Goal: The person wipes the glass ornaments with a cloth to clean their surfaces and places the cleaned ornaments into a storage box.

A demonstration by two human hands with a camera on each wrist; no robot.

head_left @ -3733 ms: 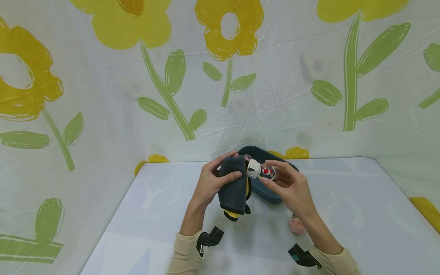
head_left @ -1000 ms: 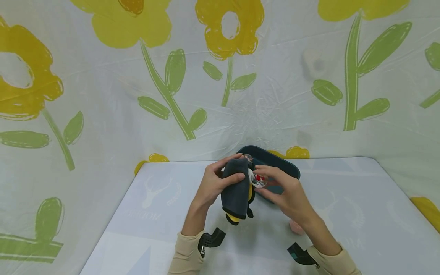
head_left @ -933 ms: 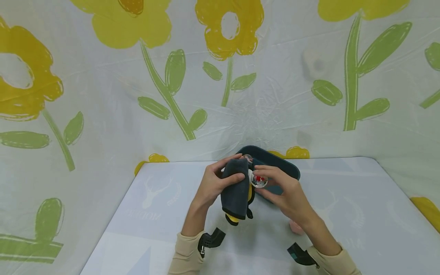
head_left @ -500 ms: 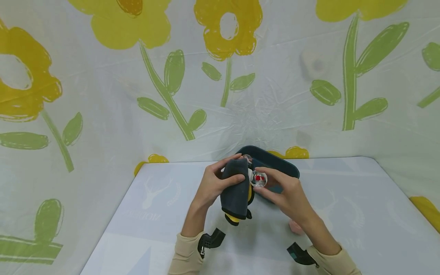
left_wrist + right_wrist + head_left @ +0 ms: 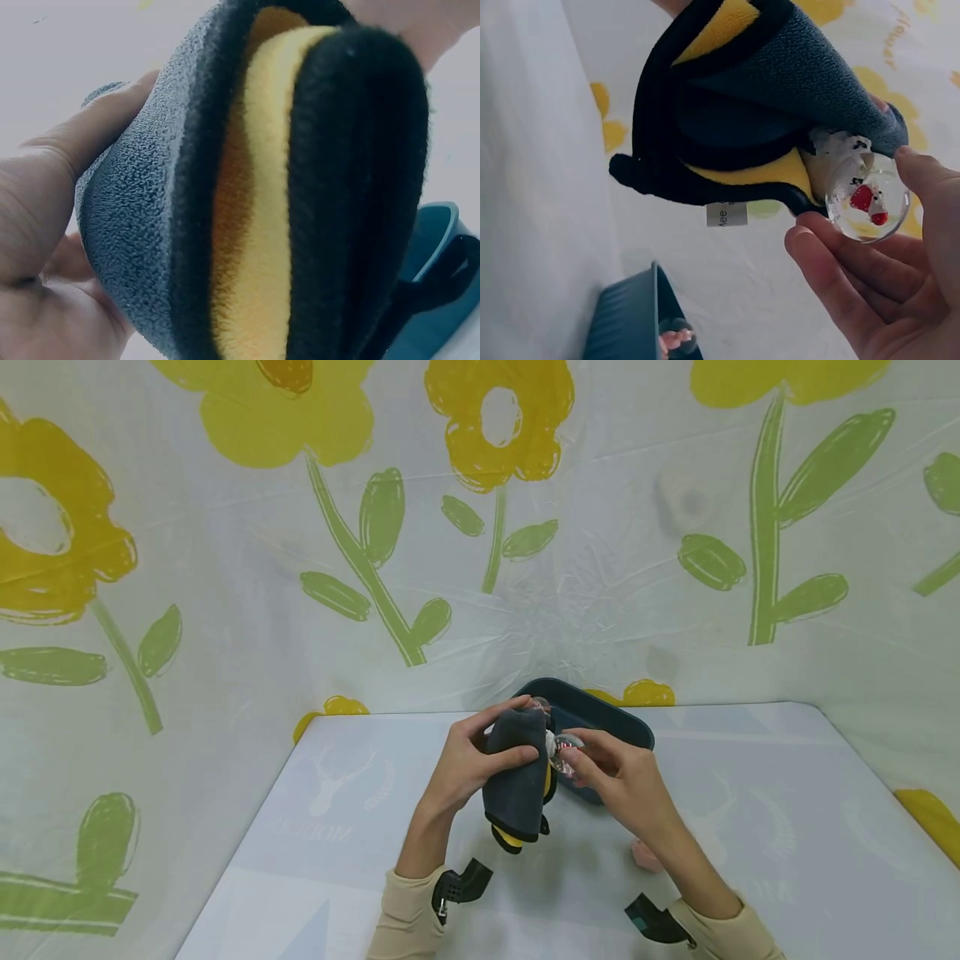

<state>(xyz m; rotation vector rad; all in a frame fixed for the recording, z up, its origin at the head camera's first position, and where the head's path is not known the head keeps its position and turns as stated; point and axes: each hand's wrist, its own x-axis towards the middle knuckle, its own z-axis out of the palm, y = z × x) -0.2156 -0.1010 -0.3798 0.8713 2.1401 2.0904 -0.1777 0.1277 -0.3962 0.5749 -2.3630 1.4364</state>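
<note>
Thumb and fingers of a person's right hand (image 5: 626, 772) pinch the clear, round dome of a snow globe (image 5: 892, 187) with a red figure inside, while the left hand (image 5: 467, 760) grips a folded, blue-grey plush cloth (image 5: 513, 785) with yellow lining and black edging. The globe sits at the cloth's edge, its white, rough-textured base partly hidden by the folds, both held above a pale, printed table (image 5: 300, 860). The dome looks stiff, slick and breakable, likely light enough for fingertips but safer held by the rougher base; the cloth appears soft and yielding, best grasped across its folded layers. Beyond the hands stands a dark teal, ribbed rectangular box (image 5: 600, 712) containing a clear ball with a pink figure (image 5: 676, 337); a pink object (image 5: 647, 856) lies near the right forearm
</note>
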